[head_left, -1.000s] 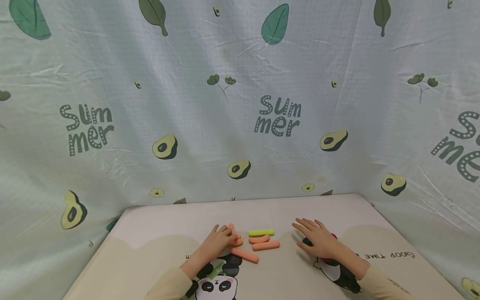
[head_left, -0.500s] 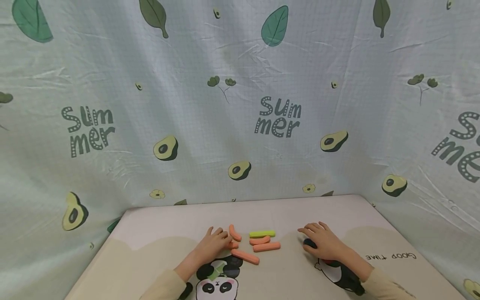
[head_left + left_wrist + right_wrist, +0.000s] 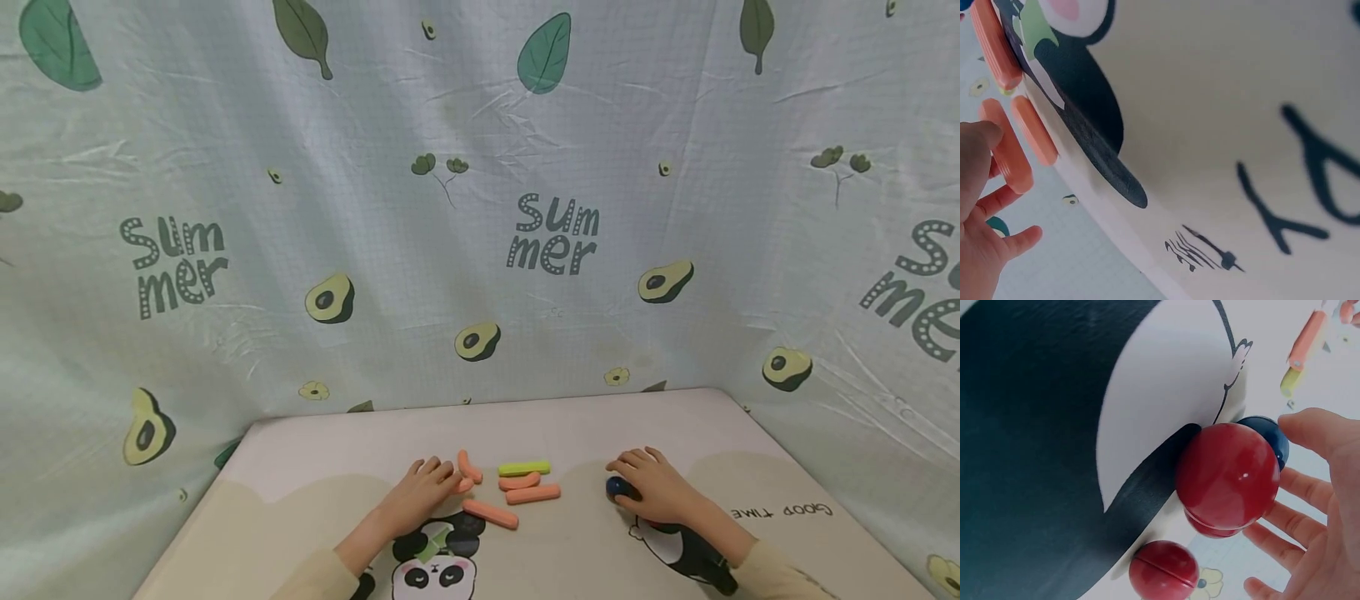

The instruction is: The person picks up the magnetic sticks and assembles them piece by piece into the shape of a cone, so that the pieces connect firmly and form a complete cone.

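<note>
My left hand [image 3: 422,497] pinches a short, thick orange stick [image 3: 1007,150] between thumb and fingers, close to the tabletop. Beside it lie a curved orange stick [image 3: 468,467] and a long straight orange stick [image 3: 491,513], which shows ridges in the left wrist view. On the right, my right hand [image 3: 654,487] has its thumb at a dark blue ball [image 3: 1269,437], its other fingers loosely spread behind. A large glossy red ball [image 3: 1229,475] sits against the blue one. Another red ball [image 3: 1163,570], with a seam, lies apart.
A lime-green stick [image 3: 524,469], a curved orange stick [image 3: 519,481] and a straight orange stick [image 3: 533,494] lie in a row between the hands. The printed tabletop [image 3: 570,558] bears a panda picture. A patterned curtain [image 3: 405,250] hangs behind and beside it.
My left hand has drawn back slightly left with the orange stick, uncovering the curved one beside it. My right hand has shifted a little right and down, its fingers closer around the blue ball.
</note>
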The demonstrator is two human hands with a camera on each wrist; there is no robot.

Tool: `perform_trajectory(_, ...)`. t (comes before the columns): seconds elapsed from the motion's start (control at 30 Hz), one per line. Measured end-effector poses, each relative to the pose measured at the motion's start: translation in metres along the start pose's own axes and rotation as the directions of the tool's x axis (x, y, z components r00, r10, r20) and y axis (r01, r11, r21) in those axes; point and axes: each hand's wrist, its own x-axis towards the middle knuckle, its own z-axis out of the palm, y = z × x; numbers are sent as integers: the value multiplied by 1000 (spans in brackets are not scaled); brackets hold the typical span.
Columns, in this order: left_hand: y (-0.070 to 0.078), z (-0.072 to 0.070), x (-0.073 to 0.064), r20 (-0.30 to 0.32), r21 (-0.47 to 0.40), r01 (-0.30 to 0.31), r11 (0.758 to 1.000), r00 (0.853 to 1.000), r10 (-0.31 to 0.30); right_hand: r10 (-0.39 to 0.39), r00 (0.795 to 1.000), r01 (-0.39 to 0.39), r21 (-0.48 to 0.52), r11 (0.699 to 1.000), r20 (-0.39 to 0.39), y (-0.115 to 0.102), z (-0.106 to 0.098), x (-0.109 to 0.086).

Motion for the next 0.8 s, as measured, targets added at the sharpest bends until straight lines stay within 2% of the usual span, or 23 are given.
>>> perform_trajectory(0.33,5,2,-6,-110,145,-32,989,993,48,67,997,-66,-22,998,38,3,-5,-9)
perform_trajectory(0.53,8,0,-8,-79,143,-60,988,994,72,104,994,-103,-31,994,16,7,-8,-12)
perform_trajectory(0.67,11,-4,-9,-58,141,-89,986,994,98,85,996,-86,-45,995,-31,11,-7,-15)
perform_trajectory(0.8,16,-6,-8,-67,147,-105,984,991,115,68,996,-71,-49,996,-61,15,-5,-17)
